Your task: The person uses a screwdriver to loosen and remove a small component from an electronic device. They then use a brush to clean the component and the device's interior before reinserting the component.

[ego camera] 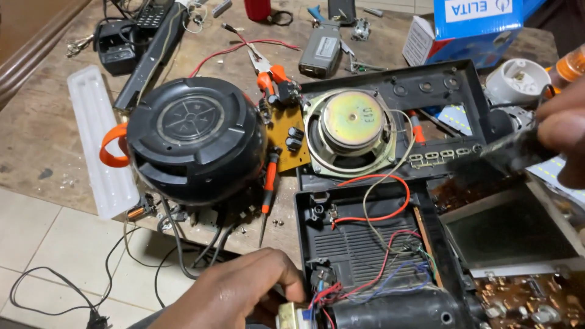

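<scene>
Near edge, bottom centre: left hand (234, 292), fingers curled shut, grip pinching a small pale metal part (292, 315) with red and blue wires coming off it. That part sits just at the near-left corner of the open black radio case (365, 244), touching or just beside a dark cylinder (390, 311) at the bottom edge; can't tell if the cylinder is fixed to it.

The wires run up and right from the grip, into the case, then a red loop (384, 195) climbs toward the speaker (350, 131). So the held part lies left of and nearer than everything it is wired to; its leads pull away from the hand, far-right.

Right side, mid height: right hand (563, 137), blurred, closed on a dark flat tool (506, 152) with the long axis pointing left, tip over the case's right half near the circuit board (524, 298). What the tool is, can't tell.

Left hand nearer the wired part; right hand well apart from it.

Farther left on the counter (36, 140): round black housing (195, 137) with orange strap, orange-handled screwdriver (268, 183) beside it. Far back: orange pliers (268, 73), blue box (475, 24).
</scene>
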